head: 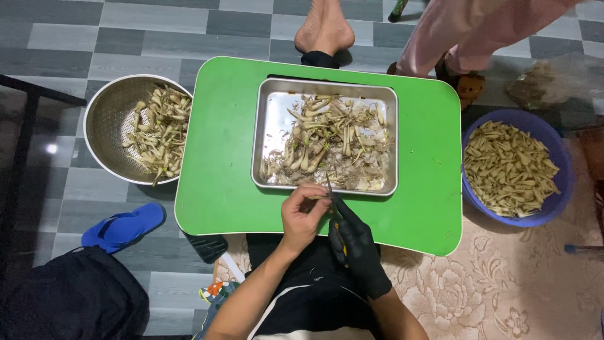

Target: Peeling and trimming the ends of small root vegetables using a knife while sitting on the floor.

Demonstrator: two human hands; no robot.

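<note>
My bare left hand (303,216) pinches a small pale bulb stalk (316,198) at the near rim of a steel tray (268,119). Close beside it, my right hand (356,245) in a black glove grips a small knife (331,194) whose blade points up at the stalk. The tray sits on a green lap table (220,157) and holds a loose heap of pale stalks with roots and peelings (330,141).
A metal colander (110,119) with stalks stands on the floor at left. A blue basin (560,208) full of trimmed pieces is at right. Another person's bare foot (324,28) and pink-clothed leg (465,31) are beyond the table. A blue slipper (123,226) lies near left.
</note>
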